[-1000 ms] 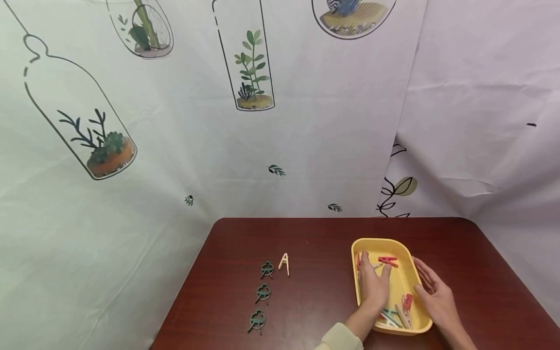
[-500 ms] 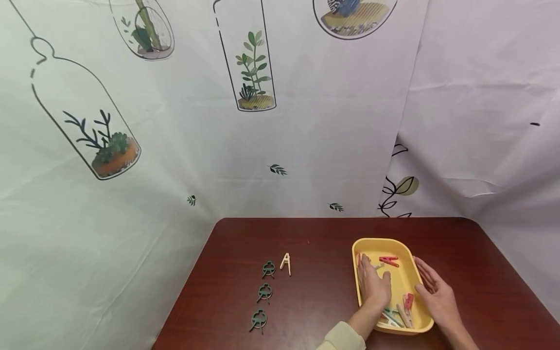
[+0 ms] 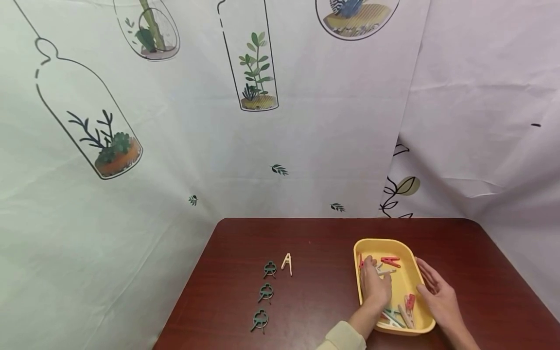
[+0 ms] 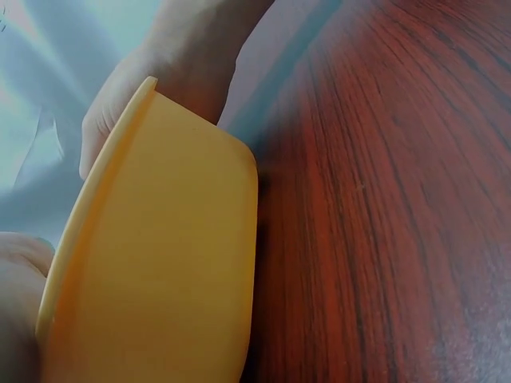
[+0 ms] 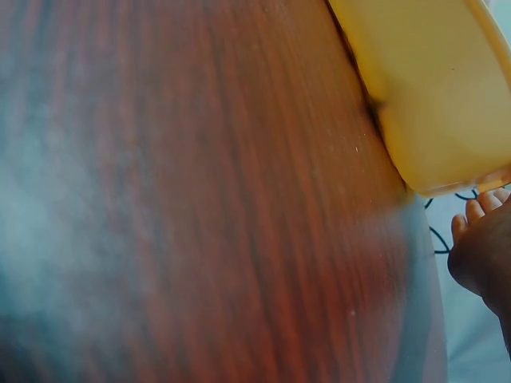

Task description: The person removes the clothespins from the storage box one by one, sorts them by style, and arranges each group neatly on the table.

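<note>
A yellow plastic tub holds several clothespins. My left hand reaches inside along its left wall, fingers pointing away and thumb spread apart. Beside the thumb lies a pale clothespin; what the fingertips touch is partly hidden. A red clothespin is at the tub's far end. Near the front lie a beige clothespin and a green clothespin. My right hand holds the tub's right side, thumb at the rim and fingers along the outer wall. In the left wrist view the tub's outer wall shows.
Left of the tub, three dark green clips stand in a column on the brown table. A cream clothespin lies by the farthest one. Behind the table hangs a pale curtain with printed plants.
The fingers of my left hand have shifted slightly in the tub, and the pale clothespin by the thumb shows more fully. My right hand stays on the tub's side.
</note>
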`<state>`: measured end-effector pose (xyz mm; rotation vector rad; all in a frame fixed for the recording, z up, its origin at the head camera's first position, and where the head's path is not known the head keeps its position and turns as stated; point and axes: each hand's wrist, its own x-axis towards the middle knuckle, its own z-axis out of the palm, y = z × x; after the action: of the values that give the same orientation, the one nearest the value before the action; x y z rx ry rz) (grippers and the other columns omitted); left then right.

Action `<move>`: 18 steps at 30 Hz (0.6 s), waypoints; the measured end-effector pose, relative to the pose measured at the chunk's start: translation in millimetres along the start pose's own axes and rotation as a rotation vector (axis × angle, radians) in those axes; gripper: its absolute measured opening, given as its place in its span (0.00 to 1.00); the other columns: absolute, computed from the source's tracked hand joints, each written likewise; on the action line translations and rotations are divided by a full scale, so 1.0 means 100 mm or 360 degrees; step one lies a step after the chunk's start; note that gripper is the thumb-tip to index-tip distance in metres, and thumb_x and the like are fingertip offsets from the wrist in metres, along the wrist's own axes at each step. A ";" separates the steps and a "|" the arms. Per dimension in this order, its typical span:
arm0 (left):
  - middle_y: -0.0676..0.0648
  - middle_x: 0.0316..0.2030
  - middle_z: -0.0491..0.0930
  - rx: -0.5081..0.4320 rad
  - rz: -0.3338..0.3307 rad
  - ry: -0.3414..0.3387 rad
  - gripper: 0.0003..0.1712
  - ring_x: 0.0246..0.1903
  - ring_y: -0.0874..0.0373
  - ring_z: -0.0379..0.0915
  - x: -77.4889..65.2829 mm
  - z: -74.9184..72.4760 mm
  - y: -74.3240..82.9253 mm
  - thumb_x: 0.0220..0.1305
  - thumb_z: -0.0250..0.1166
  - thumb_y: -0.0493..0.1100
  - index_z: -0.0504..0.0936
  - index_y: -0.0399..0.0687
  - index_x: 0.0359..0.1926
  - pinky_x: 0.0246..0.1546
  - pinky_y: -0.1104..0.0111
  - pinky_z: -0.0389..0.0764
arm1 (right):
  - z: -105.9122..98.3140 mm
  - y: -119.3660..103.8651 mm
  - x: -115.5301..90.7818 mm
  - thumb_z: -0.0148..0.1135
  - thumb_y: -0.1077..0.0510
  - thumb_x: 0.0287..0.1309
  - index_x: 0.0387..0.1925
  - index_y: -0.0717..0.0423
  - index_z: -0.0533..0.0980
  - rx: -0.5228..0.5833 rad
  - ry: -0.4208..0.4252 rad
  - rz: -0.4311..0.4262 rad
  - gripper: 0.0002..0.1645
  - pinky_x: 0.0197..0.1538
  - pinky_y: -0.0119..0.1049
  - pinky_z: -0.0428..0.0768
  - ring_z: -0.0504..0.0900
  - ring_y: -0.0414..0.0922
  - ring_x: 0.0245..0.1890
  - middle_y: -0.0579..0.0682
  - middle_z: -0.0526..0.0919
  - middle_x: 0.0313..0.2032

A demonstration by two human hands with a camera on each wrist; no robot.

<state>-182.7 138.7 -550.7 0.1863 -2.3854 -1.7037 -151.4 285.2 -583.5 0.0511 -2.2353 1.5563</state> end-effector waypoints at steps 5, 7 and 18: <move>0.51 0.45 0.81 0.0075 -0.0016 0.0041 0.30 0.47 0.56 0.78 0.01 0.06 -0.05 0.53 0.77 0.28 0.79 0.39 0.58 0.54 0.60 0.80 | 0.00 0.01 0.00 0.58 0.75 0.70 0.76 0.70 0.65 0.0018 0.0001 0.0008 0.35 0.57 0.12 0.69 0.68 0.15 0.61 0.36 0.72 0.71; 0.53 0.43 0.81 0.0085 -0.0021 0.0033 0.30 0.46 0.57 0.77 0.01 0.06 -0.05 0.52 0.76 0.26 0.79 0.41 0.56 0.53 0.61 0.80 | 0.00 0.02 0.01 0.58 0.75 0.70 0.75 0.70 0.65 0.0026 0.0007 0.0015 0.35 0.57 0.12 0.69 0.68 0.14 0.61 0.36 0.72 0.70; 0.60 0.31 0.84 0.0176 0.0129 -0.0088 0.28 0.33 0.67 0.75 -0.01 0.04 -0.08 0.40 0.73 0.19 0.83 0.50 0.40 0.40 0.69 0.78 | 0.00 0.04 0.02 0.58 0.76 0.69 0.76 0.71 0.65 0.0040 0.0004 -0.0010 0.35 0.57 0.12 0.69 0.69 0.15 0.61 0.32 0.72 0.69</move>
<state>-183.0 139.7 -559.0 0.0592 -2.4930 -1.5626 -154.4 287.0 -586.0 0.0639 -2.2118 1.5806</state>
